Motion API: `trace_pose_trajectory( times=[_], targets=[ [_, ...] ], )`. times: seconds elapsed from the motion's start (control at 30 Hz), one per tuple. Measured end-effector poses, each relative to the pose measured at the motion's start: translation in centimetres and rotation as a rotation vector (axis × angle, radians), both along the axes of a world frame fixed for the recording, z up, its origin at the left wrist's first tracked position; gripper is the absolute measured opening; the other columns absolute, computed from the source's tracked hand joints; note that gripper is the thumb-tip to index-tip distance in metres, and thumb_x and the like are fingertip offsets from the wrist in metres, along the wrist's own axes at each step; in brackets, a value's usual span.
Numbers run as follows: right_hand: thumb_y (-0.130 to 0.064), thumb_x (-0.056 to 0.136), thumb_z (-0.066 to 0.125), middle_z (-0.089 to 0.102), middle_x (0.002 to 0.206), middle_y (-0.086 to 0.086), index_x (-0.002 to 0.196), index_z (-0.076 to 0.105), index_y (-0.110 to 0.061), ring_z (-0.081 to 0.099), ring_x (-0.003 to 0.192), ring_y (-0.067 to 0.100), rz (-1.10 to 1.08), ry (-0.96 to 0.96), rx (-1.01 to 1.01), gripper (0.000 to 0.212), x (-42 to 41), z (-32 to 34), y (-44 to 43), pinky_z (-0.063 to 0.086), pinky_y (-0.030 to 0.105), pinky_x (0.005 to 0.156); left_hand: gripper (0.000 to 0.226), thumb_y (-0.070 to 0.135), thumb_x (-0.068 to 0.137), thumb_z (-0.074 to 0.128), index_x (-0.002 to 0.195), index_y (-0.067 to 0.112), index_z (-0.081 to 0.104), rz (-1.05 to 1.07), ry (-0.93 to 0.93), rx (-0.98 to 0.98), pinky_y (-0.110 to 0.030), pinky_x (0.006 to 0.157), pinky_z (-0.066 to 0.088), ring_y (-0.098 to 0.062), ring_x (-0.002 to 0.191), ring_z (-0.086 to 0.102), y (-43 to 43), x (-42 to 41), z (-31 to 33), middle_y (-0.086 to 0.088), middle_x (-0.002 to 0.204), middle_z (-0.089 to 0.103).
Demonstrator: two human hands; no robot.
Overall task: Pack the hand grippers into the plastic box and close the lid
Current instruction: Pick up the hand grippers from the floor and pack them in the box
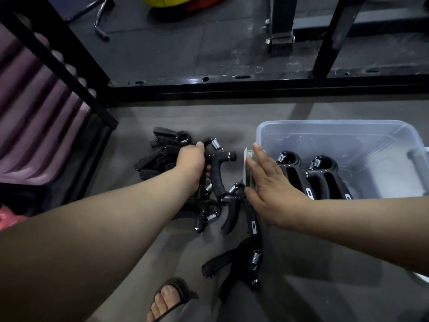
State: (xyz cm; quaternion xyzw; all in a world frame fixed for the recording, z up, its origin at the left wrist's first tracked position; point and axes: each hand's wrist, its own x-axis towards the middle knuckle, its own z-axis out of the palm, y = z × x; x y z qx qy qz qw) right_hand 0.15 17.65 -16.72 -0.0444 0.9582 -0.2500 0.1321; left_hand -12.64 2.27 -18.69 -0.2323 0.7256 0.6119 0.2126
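Head view: left of the plastic box (325, 123), the left hand (191, 166) clamps a hand gripper (217, 180) from the pile (160, 159), likely to pack it. The right hand (271, 191), fingers straight, steadies the box's left wall. Two packed grippers (291, 169) lie inside.

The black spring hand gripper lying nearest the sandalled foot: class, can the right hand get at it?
Probably yes: the right hand is open, holding nothing, and nothing covers that black hand gripper.

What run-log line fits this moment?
left grip: holds hand gripper at floor pile | right grip: open, on plastic box edge | box: two grippers inside, unlidded
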Motion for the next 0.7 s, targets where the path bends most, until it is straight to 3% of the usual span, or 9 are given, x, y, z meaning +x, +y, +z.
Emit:
trace_pose_trajectory(
  times=[0.03, 0.1, 0.23, 0.37, 0.43, 0.5, 0.57, 0.63, 0.7],
  targets=[
    [-0.033, 0.1, 0.033, -0.032, 0.156, 0.002, 0.154, -0.007, -0.011, -0.031, 0.141, 0.01, 0.001, -0.001, 0.002, 0.07, 0.0, 0.0, 0.0, -0.02, 0.019, 0.109, 0.03, 0.036, 0.096, 0.047, 0.094, 0.01, 0.062, 0.044, -0.047, 0.072, -0.051, 0.074, 0.055, -0.032, 0.065, 0.063, 0.1, -0.5, 0.2, -0.019, 0.078, 0.063],
    [-0.033, 0.1, 0.034, -0.032, 0.156, 0.001, 0.154, -0.006, -0.012, -0.03, 0.142, 0.011, -0.007, -0.002, -0.003, 0.07, 0.0, -0.2, 0.1, -0.018, 0.021, 0.111, 0.029, 0.035, 0.094, 0.05, 0.101, 0.012, 0.066, 0.127, -0.133, 0.189, -0.048, 0.086, 0.054, -0.033, 0.084, 0.067, 0.1, -0.8, 1.0, -0.014, 0.093, 0.069],
    [-0.037, 0.101, 0.033, -0.027, 0.158, -0.002, 0.155, 0.002, -0.016, -0.022, 0.145, 0.012, -0.037, -0.006, -0.044, 0.066, 0.0, -0.1, 0.1, -0.013, 0.023, 0.113, 0.029, 0.034, 0.101, 0.038, 0.103, 0.014, 0.058, 0.072, -0.225, 0.323, -0.023, 0.053, 0.046, -0.019, 0.056, 0.056, 0.9, 0.1, 2.1, -0.005, 0.075, 0.06],
    [-0.036, 0.102, 0.031, -0.009, 0.162, 0.002, 0.15, 0.028, -0.017, -0.009, 0.148, 0.018, -0.085, 0.006, -0.09, 0.052, -0.1, 1.3, 0.4, -0.004, 0.028, 0.117, 0.031, 0.037, 0.102, 0.037, 0.106, 0.013, 0.057, 0.056, -0.206, 0.377, -0.029, 0.063, 0.046, -0.022, 0.066, 0.054, 2.1, 1.6, 3.0, -0.008, 0.076, 0.057],
    [-0.034, 0.1, 0.034, 0.011, 0.158, 0.005, 0.138, 0.043, -0.018, 0.008, 0.146, 0.025, -0.141, 0.071, -0.077, 0.043, 0.0, 2.0, 0.3, 0.008, 0.035, 0.117, 0.032, 0.037, 0.103, 0.038, 0.105, 0.011, 0.057, 0.052, -0.18, 0.423, -0.03, 0.062, 0.049, -0.022, 0.066, 0.056, 3.0, 2.1, 3.8, -0.009, 0.075, 0.058],
    [-0.035, 0.097, 0.04, 0.034, 0.14, 0.006, 0.128, 0.05, -0.019, 0.032, 0.13, 0.026, -0.199, 0.143, -0.081, 0.036, 0.2, 2.6, 0.2, 0.025, 0.037, 0.11, 0.035, 0.036, 0.103, 0.038, 0.097, 0.008, 0.059, 0.042, -0.155, 0.46, -0.03, 0.056, 0.052, -0.023, 0.059, 0.058, 4.0, 2.5, 4.7, -0.009, 0.068, 0.06],
    [-0.038, 0.096, 0.043, 0.051, 0.122, 0.004, 0.124, 0.049, -0.021, 0.05, 0.106, 0.02, -0.241, 0.089, -0.252, 0.033, 0.4, 3.2, 0.1, 0.041, 0.035, 0.092, 0.036, 0.036, 0.103, 0.038, 0.092, 0.008, 0.059, -0.008, -0.122, 0.481, -0.029, 0.05, 0.051, -0.024, 0.052, 0.061, 5.1, 2.8, 5.8, -0.009, 0.055, 0.06],
    [-0.041, 0.095, 0.044, 0.064, 0.102, -0.001, 0.119, 0.049, -0.023, 0.058, 0.083, 0.015, -0.292, -0.002, -0.489, 0.03, 0.4, 3.7, -0.2, 0.045, 0.031, 0.072, 0.032, 0.032, 0.102, 0.038, 0.093, 0.01, 0.061, -0.076, -0.089, 0.498, -0.027, 0.053, 0.049, -0.024, 0.063, 0.064, 6.1, 3.0, 6.7, -0.005, 0.051, 0.059],
    [-0.043, 0.09, 0.048, 0.065, 0.092, -0.004, 0.116, 0.049, -0.024, 0.058, 0.079, 0.013, -0.284, 0.002, -0.577, 0.033, 0.6, 4.0, 0.2, 0.048, 0.034, 0.07, 0.028, 0.026, 0.099, 0.04, 0.095, 0.011, 0.063, -0.149, -0.061, 0.531, -0.026, 0.061, 0.048, -0.022, 0.075, 0.066, 6.7, 3.5, 7.3, -0.003, 0.056, 0.058]
  ],
)
